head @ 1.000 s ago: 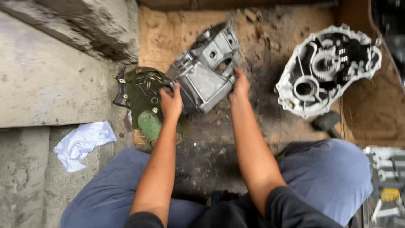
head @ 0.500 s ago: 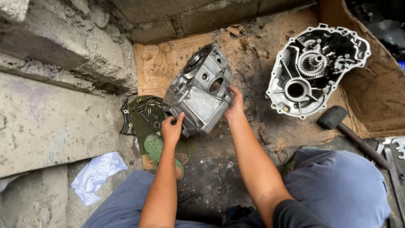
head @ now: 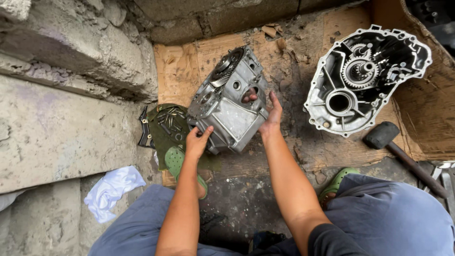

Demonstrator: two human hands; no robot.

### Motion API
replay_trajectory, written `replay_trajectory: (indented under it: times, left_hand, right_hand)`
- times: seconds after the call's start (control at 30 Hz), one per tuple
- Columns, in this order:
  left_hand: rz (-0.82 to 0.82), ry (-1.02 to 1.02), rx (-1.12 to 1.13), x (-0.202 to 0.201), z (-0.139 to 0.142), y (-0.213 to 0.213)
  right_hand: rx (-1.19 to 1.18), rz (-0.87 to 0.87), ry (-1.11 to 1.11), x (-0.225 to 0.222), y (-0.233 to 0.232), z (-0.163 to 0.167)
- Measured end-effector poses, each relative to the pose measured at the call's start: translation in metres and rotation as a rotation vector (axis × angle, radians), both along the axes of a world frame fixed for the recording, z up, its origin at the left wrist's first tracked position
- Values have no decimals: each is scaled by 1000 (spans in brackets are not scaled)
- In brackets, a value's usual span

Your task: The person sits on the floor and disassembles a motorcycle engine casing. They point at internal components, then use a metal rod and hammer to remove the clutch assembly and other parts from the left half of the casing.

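Gearbox casing [head: 227, 102] gripped by fingers of left hand [head: 196, 141] and right hand [head: 271, 115], one open housing [head: 365, 78], one hammer [head: 403, 154]

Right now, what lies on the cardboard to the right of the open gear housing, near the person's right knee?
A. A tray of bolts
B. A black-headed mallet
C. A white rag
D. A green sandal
B: a black-headed mallet lies just below and to the right of the open gear housing, its handle running toward the right knee, while the white rag and the tray of bolts are on the far left.
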State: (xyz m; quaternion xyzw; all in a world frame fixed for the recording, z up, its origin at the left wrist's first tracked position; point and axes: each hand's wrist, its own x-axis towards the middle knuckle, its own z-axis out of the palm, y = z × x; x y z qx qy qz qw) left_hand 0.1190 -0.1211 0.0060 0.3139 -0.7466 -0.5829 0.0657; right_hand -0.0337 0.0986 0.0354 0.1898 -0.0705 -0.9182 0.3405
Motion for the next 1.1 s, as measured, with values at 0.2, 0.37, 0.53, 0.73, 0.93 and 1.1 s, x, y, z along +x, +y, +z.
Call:
replay_trajectory:
  times: [0.2, 0.37, 0.53, 0.73, 0.93, 1.1]
  left_hand:
    - [-21, -31, -129, -10, 9, 26]
    - [130, -7, 50, 22, -7, 98]
    - [266, 48, 528, 102, -36, 153]
    - [178, -149, 899, 188, -58, 143]
    - [33, -170, 865, 200, -43, 107]
    - [42, -165, 883, 191, -28, 114]
  right_hand:
    - [89, -67, 61, -15, 13, 12]
    - [389, 175, 239, -40, 33, 38]
    - [593, 282, 296, 9, 31, 36]
    - [703, 306, 265, 92, 17, 22]
    - [789, 157, 152, 137, 22, 39]
    - [794, 94, 124, 132, 21, 50]
